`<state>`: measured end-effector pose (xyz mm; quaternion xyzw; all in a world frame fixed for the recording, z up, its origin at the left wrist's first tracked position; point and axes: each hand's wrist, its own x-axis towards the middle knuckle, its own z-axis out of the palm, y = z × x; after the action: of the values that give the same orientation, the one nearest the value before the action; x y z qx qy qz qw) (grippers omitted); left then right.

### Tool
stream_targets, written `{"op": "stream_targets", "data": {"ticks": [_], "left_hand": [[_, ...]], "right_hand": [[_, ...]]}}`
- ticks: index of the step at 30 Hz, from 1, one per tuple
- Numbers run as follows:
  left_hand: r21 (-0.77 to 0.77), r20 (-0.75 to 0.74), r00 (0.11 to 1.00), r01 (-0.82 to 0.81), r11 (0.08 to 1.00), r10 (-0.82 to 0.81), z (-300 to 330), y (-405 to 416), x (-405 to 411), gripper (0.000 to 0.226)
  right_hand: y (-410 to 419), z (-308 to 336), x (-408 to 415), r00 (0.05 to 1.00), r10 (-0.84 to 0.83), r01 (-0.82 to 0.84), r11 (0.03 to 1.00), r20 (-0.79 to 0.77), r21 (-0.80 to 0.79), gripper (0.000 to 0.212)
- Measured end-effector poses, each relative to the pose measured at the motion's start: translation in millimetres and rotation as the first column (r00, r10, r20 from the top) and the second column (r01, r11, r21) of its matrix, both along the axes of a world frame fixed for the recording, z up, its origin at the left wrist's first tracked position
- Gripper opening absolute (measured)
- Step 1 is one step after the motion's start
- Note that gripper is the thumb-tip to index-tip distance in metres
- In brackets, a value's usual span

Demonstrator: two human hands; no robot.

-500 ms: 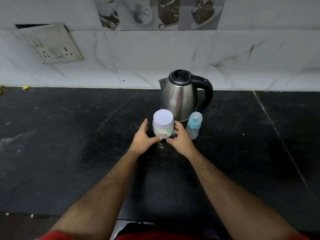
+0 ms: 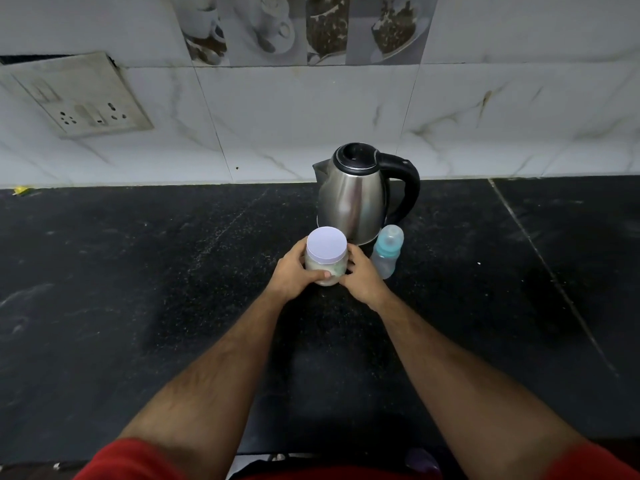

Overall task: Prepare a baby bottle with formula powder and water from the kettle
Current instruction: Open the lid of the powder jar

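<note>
A clear formula jar point(image 2: 327, 258) with a pale lilac lid and white powder inside stands on the black counter point(image 2: 138, 306). My left hand point(image 2: 294, 271) wraps its left side, thumb across the front. My right hand point(image 2: 362, 277) presses against its right side. Directly behind the jar is a steel kettle point(image 2: 356, 199) with a black lid and handle, the handle pointing right. A small baby bottle point(image 2: 387, 251) with a teal collar and clear cap stands upright to the right of the jar, apart from my right hand.
A tiled wall point(image 2: 311, 126) rises right behind the kettle. A tilted socket plate point(image 2: 86, 98) hangs on it at the left. A seam point(image 2: 540, 251) crosses the counter at the right. The counter's front edge is by my body.
Both hands have closed in from the jar's front onto its sides, and the left thumb now lies across the jar.
</note>
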<state>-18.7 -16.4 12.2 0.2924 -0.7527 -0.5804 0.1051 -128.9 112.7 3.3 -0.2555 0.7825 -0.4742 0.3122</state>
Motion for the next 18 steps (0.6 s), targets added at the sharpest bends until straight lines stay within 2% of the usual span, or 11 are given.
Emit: {"op": "stream_targets", "data": {"ticks": [11, 18], "left_hand": [[0.010, -0.030, 0.996, 0.080, 0.997, -0.080, 4, 11, 43, 0.083], [0.200, -0.135, 0.988, 0.106, 0.974, -0.080, 52, 10, 54, 0.045]], "right_hand": [[38, 11, 46, 1.000, 0.017, -0.017, 0.998, 0.000, -0.064, 0.073], [43, 39, 59, 1.000, -0.011, 0.008, 0.979, -0.012, -0.202, 0.077]]}}
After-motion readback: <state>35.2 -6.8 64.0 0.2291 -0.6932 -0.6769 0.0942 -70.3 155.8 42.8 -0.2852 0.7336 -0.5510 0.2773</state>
